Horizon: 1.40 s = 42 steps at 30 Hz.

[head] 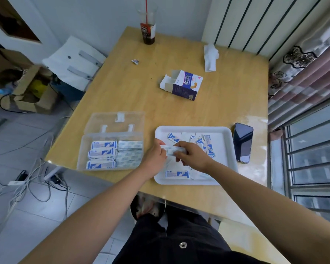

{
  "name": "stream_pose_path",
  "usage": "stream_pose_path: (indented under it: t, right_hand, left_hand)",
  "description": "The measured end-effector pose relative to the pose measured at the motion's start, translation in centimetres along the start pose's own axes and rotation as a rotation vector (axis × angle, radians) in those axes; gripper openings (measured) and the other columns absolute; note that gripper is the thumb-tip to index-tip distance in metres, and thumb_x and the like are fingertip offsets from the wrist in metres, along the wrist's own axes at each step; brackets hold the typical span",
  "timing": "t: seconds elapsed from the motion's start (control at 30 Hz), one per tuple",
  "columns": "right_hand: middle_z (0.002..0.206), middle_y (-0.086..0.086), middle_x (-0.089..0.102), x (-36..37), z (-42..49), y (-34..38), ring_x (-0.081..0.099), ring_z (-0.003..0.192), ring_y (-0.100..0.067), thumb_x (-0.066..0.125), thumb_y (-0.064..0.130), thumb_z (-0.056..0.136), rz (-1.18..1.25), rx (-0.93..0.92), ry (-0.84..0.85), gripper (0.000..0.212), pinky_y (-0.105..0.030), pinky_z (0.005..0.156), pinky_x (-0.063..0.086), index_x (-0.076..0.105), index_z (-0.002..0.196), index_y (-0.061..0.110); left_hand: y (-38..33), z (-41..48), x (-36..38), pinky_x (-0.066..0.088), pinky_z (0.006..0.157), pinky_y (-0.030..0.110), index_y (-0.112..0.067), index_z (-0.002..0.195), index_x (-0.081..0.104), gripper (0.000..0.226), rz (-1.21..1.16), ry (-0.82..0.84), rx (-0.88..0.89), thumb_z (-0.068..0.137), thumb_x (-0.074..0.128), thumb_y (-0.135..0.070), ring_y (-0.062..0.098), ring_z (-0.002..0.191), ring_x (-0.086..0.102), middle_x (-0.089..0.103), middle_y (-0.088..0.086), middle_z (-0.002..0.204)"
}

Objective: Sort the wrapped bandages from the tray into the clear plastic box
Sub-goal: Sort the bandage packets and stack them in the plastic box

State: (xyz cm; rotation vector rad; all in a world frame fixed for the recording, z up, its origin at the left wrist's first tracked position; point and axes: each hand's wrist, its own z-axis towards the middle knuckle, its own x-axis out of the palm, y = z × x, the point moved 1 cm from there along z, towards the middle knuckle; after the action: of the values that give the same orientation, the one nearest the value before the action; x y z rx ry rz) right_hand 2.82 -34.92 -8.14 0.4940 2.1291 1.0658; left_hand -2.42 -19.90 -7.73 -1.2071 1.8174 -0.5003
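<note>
A small stack [172, 149] of wrapped bandages is at the centre of the frame, over the left part of the white tray [228, 141]. The left hand [156, 155] grips its left end and the right hand [191, 155] its right end, fingers curled round it. In the tray lie loose bandages [206, 144]. Left of the tray, the clear box [81, 149], lid open, holds packed bandages [103, 155] in rows. A phone [243, 142] lies just right of the tray. Further up the table [133, 96], a carton [183, 84] lies open and a cup [148, 29] stands.

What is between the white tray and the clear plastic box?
Only a narrow strip of bare table, seen in the head view; the left hand, gripping a wrapped bandage, crosses its near end.
</note>
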Motion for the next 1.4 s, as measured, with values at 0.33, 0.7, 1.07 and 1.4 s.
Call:
stream_pose_path:
  t: [0.33,0.7,1.07,1.4]
  right_hand:
    - [0.068,0.005,0.044,1.7,0.9,2.5,0.039,0.058,-0.009,0.048,0.014,0.096,0.046,-0.032,-0.008,0.009,-0.019,0.055,0.032,0.056,0.094,0.014]
    - [0.065,0.003,0.051,5.4,3.0,6.3,0.042,0.056,-0.011,0.041,0.010,0.098,0.077,-0.031,-0.026,0.023,-0.013,0.050,0.033,0.050,0.082,0.026]
    - [0.068,0.000,0.061,7.3,5.5,6.7,0.058,0.065,-0.006,0.052,0.022,0.096,0.101,0.066,-0.149,0.017,-0.021,0.062,0.040,0.055,0.111,0.014]
    - [0.086,-0.006,0.062,8.1,6.1,5.3,0.054,0.073,-0.013,0.051,0.023,0.095,0.105,0.209,-0.121,0.023,-0.022,0.062,0.038,0.050,0.116,0.015]
  left_hand:
    - [1.3,-0.8,-3.7,0.040,0.055,0.027,-0.025,0.100,0.050,0.012,0.159,-0.230,0.111,0.098,0.040,-0.020,0.011,0.068,0.059,0.068,-0.003,0.073]
    - [4.0,-1.6,-8.1,0.041,0.055,0.024,-0.020,0.099,0.057,0.014,-0.052,-0.177,0.002,0.098,0.044,-0.019,0.015,0.059,0.055,0.066,0.001,0.078]
    - [7.7,-1.0,-12.3,0.040,0.040,0.017,-0.016,0.109,0.056,0.017,-0.039,-0.299,-0.177,0.096,0.045,-0.013,0.007,0.042,0.054,0.069,0.005,0.084]
    - [8.7,1.5,-11.2,0.051,0.074,0.026,-0.017,0.103,0.067,0.023,0.255,-0.194,-0.250,0.093,0.047,-0.016,0.022,0.065,0.065,0.073,0.010,0.078]
